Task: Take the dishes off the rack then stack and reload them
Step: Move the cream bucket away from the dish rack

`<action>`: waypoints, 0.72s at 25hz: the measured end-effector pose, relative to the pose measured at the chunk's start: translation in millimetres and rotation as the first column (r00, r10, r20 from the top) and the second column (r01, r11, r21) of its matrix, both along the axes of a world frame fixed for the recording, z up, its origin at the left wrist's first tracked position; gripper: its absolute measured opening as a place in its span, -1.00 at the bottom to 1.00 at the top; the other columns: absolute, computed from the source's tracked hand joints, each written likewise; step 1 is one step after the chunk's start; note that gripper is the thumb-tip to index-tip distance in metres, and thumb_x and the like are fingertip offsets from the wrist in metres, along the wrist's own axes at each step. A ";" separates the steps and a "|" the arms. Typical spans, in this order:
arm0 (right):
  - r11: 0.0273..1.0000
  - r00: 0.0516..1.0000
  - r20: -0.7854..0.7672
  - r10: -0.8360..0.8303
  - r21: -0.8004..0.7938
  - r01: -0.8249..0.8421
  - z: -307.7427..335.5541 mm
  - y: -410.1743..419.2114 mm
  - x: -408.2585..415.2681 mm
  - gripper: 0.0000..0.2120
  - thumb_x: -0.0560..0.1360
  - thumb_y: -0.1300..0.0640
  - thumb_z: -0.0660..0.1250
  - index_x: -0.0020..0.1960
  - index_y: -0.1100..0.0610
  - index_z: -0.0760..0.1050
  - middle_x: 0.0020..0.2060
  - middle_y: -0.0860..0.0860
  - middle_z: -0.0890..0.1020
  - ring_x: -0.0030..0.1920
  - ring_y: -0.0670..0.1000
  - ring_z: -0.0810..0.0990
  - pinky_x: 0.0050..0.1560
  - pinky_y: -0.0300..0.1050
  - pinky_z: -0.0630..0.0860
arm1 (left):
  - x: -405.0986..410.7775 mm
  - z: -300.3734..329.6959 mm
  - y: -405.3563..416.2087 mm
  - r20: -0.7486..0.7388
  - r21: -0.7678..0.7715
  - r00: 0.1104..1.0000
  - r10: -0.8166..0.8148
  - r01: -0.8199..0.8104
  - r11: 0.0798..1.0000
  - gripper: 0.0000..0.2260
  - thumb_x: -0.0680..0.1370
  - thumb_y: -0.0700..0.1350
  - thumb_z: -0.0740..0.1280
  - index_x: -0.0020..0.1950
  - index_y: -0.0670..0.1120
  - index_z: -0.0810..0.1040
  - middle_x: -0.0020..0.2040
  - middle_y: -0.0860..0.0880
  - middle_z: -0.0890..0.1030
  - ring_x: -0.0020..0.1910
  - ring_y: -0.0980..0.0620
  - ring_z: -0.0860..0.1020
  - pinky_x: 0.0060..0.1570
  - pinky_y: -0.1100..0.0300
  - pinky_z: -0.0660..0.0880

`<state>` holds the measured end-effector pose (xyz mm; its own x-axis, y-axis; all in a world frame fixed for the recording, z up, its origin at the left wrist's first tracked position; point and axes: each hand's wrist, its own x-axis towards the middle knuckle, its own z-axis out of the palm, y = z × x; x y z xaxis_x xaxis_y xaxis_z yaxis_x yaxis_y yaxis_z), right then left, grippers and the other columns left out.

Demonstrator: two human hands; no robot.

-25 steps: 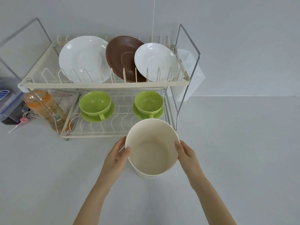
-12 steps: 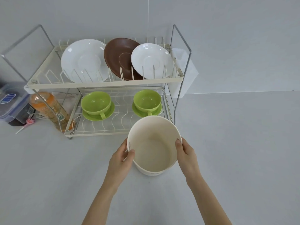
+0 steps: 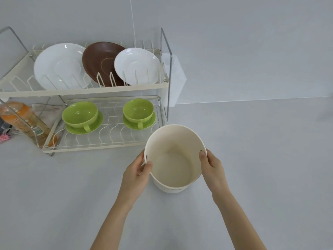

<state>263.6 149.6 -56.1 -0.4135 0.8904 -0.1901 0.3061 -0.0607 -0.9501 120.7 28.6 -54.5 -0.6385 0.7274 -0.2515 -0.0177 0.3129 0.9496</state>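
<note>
A deep cream bowl (image 3: 173,166) stands on the grey table in front of the two-tier wire rack (image 3: 86,90). My left hand (image 3: 135,175) grips its left rim and my right hand (image 3: 212,166) grips its right rim. On the upper tier stand a large white plate (image 3: 59,65), a brown plate (image 3: 100,60) and a smaller white plate (image 3: 137,64), all on edge. The lower tier carries two green cups on green saucers, one at the left (image 3: 81,114) and one at the right (image 3: 138,111).
An orange bottle (image 3: 23,121) leans beside the rack's left end, with a pink item (image 3: 4,137) at the frame's left edge. A white sheet (image 3: 177,78) hangs behind the rack's right post. Grey table (image 3: 261,159) stretches to the right and front.
The bowl, held in both hands, has shifted to the right relative to the rack, from in front of the right cup to past the rack's right corner. The dishes on the rack have not moved.
</note>
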 end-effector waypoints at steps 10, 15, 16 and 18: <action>1.000 1.000 0.010 -0.009 0.013 0.009 0.4 92.1 18.2 -0.70 0.56 0.04 0.07 -0.22 -0.18 0.51 -0.33 -0.21 0.57 -0.20 -0.16 0.51 -0.20 -0.27 0.41 | 20.3 -10.7 90.6 -0.070 0.055 0.997 0.014 -0.011 0.998 -0.66 0.57 -0.11 0.14 0.33 0.11 0.39 0.05 0.13 0.62 0.10 0.08 0.56 0.23 -0.04 0.46; 1.000 0.999 0.030 -0.018 0.015 0.017 -2.5 145.1 2.6 -0.70 0.56 0.04 0.06 -0.22 -0.09 0.51 -0.28 -0.06 0.55 -0.20 -0.07 0.48 -0.17 -0.21 0.39 | 12.3 -13.0 140.3 -0.106 0.067 0.994 0.024 -0.017 0.998 -0.68 0.58 -0.15 0.11 0.32 0.00 0.41 0.02 0.05 0.61 0.05 0.04 0.57 0.22 -0.06 0.46; 1.000 0.999 0.036 -0.021 0.009 0.021 -3.8 154.7 -1.7 -0.71 0.56 0.04 0.06 -0.23 -0.05 0.50 -0.28 -0.03 0.52 -0.21 -0.04 0.45 -0.18 -0.19 0.38 | 9.6 -13.7 149.3 -0.119 0.061 0.993 0.025 -0.018 0.998 -0.69 0.58 -0.16 0.11 0.31 -0.02 0.42 -0.02 0.05 0.60 0.02 0.02 0.56 0.21 -0.07 0.46; 1.000 0.999 0.050 -0.019 0.005 0.019 -6.9 171.0 -9.3 -0.71 0.56 0.04 0.06 -0.22 0.05 0.49 -0.28 0.01 0.47 -0.22 -0.02 0.41 -0.19 -0.15 0.34 | 3.5 -15.4 165.7 -0.138 0.050 0.990 0.025 -0.018 0.999 -0.70 0.58 -0.18 0.10 0.28 -0.03 0.43 -0.08 0.07 0.59 0.00 -0.03 0.56 0.20 -0.11 0.46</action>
<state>254.3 320.5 -63.1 -0.3867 0.8989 -0.2062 0.3526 -0.0624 -0.9337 124.2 194.3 -69.9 -0.6802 0.7224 -0.1244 0.1091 0.2676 0.9573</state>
